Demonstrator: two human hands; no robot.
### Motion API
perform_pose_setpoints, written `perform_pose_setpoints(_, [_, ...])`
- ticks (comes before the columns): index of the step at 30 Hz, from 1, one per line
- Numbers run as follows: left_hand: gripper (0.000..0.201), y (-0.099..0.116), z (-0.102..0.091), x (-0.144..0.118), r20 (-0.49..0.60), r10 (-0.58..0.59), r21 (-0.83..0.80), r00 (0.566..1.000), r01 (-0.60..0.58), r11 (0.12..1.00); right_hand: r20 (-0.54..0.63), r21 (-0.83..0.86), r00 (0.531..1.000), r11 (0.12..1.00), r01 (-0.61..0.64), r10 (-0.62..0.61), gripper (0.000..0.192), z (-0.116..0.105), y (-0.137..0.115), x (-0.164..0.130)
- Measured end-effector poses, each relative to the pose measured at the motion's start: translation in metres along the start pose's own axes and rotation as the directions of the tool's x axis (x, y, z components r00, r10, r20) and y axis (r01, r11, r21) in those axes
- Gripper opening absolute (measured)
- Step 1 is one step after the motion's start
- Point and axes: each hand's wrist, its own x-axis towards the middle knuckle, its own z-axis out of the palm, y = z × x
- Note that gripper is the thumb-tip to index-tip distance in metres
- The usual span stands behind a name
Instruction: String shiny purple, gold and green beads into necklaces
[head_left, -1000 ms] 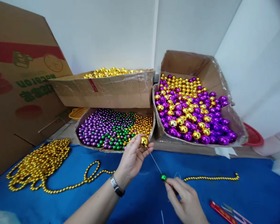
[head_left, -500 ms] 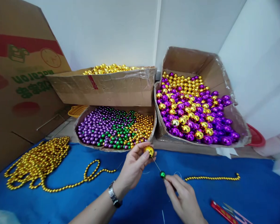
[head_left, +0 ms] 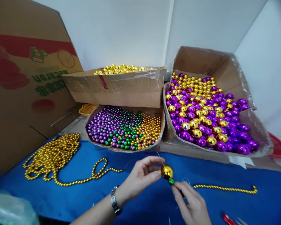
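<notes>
My right hand pinches the lower end of a thin needle, just below a small shiny green bead. A large gold bead sits on the needle directly above the green one, and the needle's tip pokes out past it. Beside the gold bead is my left hand, its thumb and fingers parted; whether a fingertip still touches the bead is hard to tell. A pale thread loops near my right hand, close to a short gold bead strand on the blue cloth.
A carton of small purple, green and gold beads lies ahead, below a carton of gold beads. Large purple and gold beads fill the right carton. Left lies a gold bead garland; scissors and a red tool lie front right.
The gold bead has slid down the needle against the green bead. My left fingers have loosened from around it. The view has shifted left.
</notes>
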Motion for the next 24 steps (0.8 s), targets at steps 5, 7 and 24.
perform_pose_setpoints(5, [0.026,0.035,-0.051,0.020,-0.154,0.281,0.644,0.947,-0.120,0.756,-0.003,-0.019,1.000,1.000,-0.014,0.014,0.014,-0.003,0.009,-0.005])
perform_pose_setpoints(7, [0.025,0.044,-0.079,0.036,-0.127,0.340,0.897,0.932,-0.039,0.440,0.003,-0.028,1.000,0.999,-0.021,0.021,0.015,-0.002,0.010,-0.006])
perform_pose_setpoints(24, [0.023,0.040,-0.091,0.072,-0.136,0.150,0.845,0.979,0.036,0.534,0.073,0.057,0.993,0.993,-0.099,0.095,0.017,0.004,-0.003,0.001])
